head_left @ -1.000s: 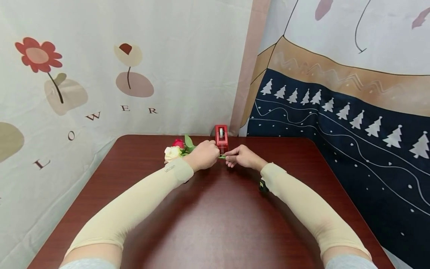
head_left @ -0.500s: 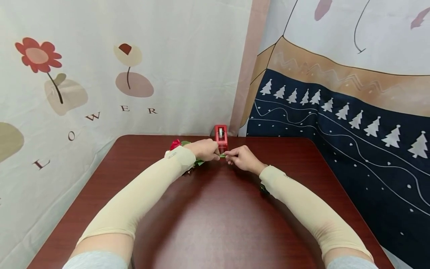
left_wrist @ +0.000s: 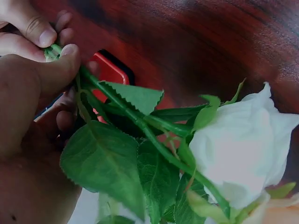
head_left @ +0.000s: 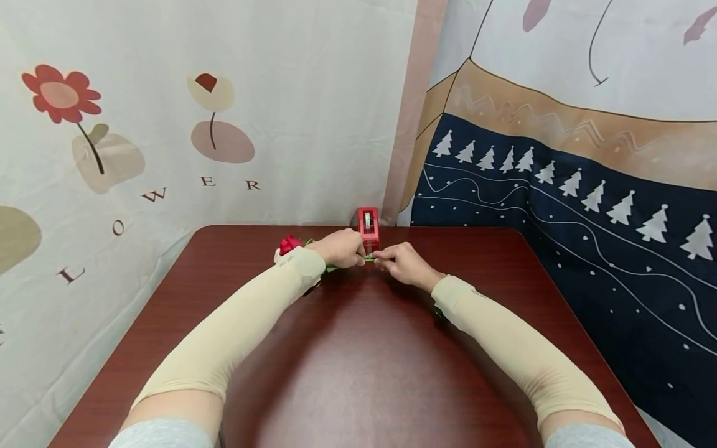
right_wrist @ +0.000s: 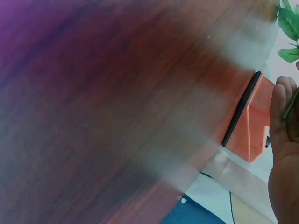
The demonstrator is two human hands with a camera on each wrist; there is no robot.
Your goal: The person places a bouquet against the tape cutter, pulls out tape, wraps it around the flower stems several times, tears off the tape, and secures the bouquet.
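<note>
I have the left hand [head_left: 342, 249] gripping the rose stems [left_wrist: 152, 136]; the right hand [head_left: 407, 264] pinches their ends just beside it; stems sit before the red tape dispenser [head_left: 369, 239].

Brown letters [head_left: 154, 195] "L O W E R" on white curtain [head_left: 313, 93], sleeve print [head_left: 286, 258] illegible

Both hands [head_left: 340, 247] [head_left: 409, 264] in pinching grips, close together, arms [head_left: 241, 323] [head_left: 504, 345] outstretched

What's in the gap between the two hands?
A bit of green stem. The left wrist view shows it between the thumbs of the left hand and right hand; the head view shows just a small green strip there.
</note>
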